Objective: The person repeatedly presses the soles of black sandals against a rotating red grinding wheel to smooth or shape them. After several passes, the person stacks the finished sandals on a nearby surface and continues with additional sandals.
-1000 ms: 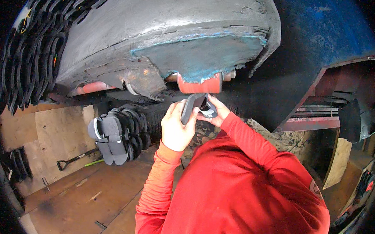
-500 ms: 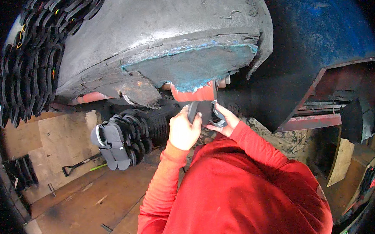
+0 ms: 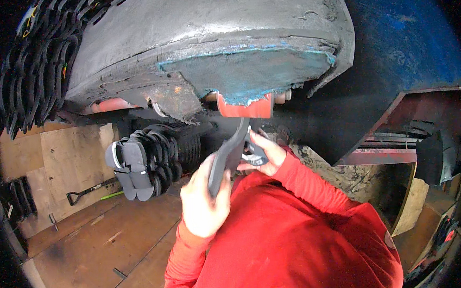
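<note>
A dark slide sandal (image 3: 223, 167) is held between my hands, turned so the side edge of its sole shows. My left hand (image 3: 202, 202) grips the near end of the sole, thumb on one face and fingers on the other. Around the strap side at the other end, my right hand (image 3: 269, 155) is closed, partly hiding the strap. The sole's far tip is right at the lower edge of a red-orange abrasive belt (image 3: 245, 109); whether they touch, I cannot tell. Over the belt hangs a frayed blue-grey cloth (image 3: 250, 74).
A large dust-covered grey hood (image 3: 211, 18) overhangs the belt. Rows of dark sandals (image 3: 28, 81) hang at upper left. More slide sandals (image 3: 134, 170) stand bunched to my left, above a brown floor (image 3: 89, 246). A blue panel (image 3: 402, 43) rises on the right.
The sandal has swung from facing me to edge-on, its far tip now up by the belt. My left hand has moved down and left; my right hand has dropped slightly and shifted left.
</note>
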`<state>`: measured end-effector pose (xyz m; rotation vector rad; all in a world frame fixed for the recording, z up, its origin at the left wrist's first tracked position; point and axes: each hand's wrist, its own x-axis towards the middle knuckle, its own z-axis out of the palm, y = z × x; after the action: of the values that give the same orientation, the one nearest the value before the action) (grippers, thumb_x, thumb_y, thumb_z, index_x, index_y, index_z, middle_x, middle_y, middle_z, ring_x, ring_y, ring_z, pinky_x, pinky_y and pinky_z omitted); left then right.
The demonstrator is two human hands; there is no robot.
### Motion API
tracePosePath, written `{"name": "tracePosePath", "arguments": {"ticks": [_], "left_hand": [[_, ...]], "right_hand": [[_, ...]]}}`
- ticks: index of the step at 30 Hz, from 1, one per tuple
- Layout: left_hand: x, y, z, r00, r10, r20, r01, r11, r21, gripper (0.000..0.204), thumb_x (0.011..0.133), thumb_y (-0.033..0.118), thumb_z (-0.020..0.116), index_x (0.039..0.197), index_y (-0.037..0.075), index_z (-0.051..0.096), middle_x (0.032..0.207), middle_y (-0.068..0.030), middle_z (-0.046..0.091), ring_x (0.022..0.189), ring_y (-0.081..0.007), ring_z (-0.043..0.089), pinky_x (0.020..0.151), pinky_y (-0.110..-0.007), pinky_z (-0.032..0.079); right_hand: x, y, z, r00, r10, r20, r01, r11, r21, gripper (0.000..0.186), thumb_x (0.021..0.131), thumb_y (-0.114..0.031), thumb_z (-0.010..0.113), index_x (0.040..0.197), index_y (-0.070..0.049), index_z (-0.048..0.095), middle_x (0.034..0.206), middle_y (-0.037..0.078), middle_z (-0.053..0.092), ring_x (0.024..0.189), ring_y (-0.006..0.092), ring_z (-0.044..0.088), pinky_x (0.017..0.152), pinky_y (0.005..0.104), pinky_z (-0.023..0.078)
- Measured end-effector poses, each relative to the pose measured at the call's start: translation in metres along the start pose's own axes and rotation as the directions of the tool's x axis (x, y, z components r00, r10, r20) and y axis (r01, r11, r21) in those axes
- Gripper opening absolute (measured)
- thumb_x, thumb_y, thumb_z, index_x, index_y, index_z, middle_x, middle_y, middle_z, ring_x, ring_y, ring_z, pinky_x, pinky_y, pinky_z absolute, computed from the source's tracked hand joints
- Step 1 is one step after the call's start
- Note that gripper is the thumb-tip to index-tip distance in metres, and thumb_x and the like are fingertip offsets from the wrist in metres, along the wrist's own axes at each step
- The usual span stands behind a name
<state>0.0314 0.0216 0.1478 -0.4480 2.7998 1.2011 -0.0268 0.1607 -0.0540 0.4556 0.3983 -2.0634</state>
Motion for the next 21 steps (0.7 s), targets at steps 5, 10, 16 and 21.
{"name": "tracePosePath", "arguments": {"ticks": [5, 10, 16, 21], "left_hand": [[0.021, -0.001, 0.018, 0.999, -0.025, 0.021, 0.025, 0.999, -0.021, 0.035, 0.089, 0.004, 0.066, 0.121, -0.006, 0.061, 0.104, -0.0258, 0.071, 0.098, -0.0393, 0.072, 0.085, -0.04, 0.057], [0.005, -0.042, 0.028, 0.954, 0.271, -0.13, -0.28, 0.958, -0.057, 0.039, 0.088, 0.004, 0.066, 0.125, -0.006, 0.06, 0.109, -0.0268, 0.069, 0.097, -0.0391, 0.072, 0.084, -0.04, 0.057], [-0.044, -0.046, 0.023, 0.977, 0.153, -0.147, -0.165, 0.983, -0.078, 0.04, 0.09, 0.003, 0.068, 0.129, -0.002, 0.061, 0.106, -0.0182, 0.073, 0.094, -0.0167, 0.071, 0.083, -0.03, 0.054], [-0.069, -0.066, 0.025, 0.992, 0.076, -0.099, -0.088, 0.989, -0.116, 0.042, 0.089, 0.0, 0.067, 0.13, -0.004, 0.059, 0.121, -0.0241, 0.068, 0.109, -0.0305, 0.071, 0.092, -0.036, 0.055]], "right_hand": [[0.014, -0.013, -0.006, 0.994, 0.043, -0.102, -0.045, 0.999, -0.019, 0.053, 0.094, -0.043, 0.068, 0.139, -0.021, 0.049, 0.129, 0.007, 0.06, 0.115, 0.0287, 0.062, 0.09, 0.0631, 0.056], [0.016, -0.014, -0.009, 1.0, -0.008, -0.023, 0.007, 1.0, -0.011, 0.039, 0.098, -0.037, 0.065, 0.131, -0.02, 0.055, 0.12, 0.01, 0.065, 0.105, 0.0325, 0.068, 0.08, 0.0594, 0.06], [-0.008, -0.007, 0.01, 0.987, -0.152, -0.045, 0.144, 0.978, -0.149, 0.056, 0.101, -0.023, 0.06, 0.148, -0.021, 0.028, 0.121, 0.015, 0.062, 0.104, 0.0363, 0.068, 0.078, 0.0576, 0.062], [-0.01, -0.007, 0.006, 0.969, -0.228, 0.097, 0.246, 0.925, -0.288, 0.076, 0.1, -0.015, 0.06, 0.156, -0.028, 0.012, 0.125, 0.023, 0.059, 0.107, 0.0406, 0.067, 0.078, 0.0597, 0.061]]}}
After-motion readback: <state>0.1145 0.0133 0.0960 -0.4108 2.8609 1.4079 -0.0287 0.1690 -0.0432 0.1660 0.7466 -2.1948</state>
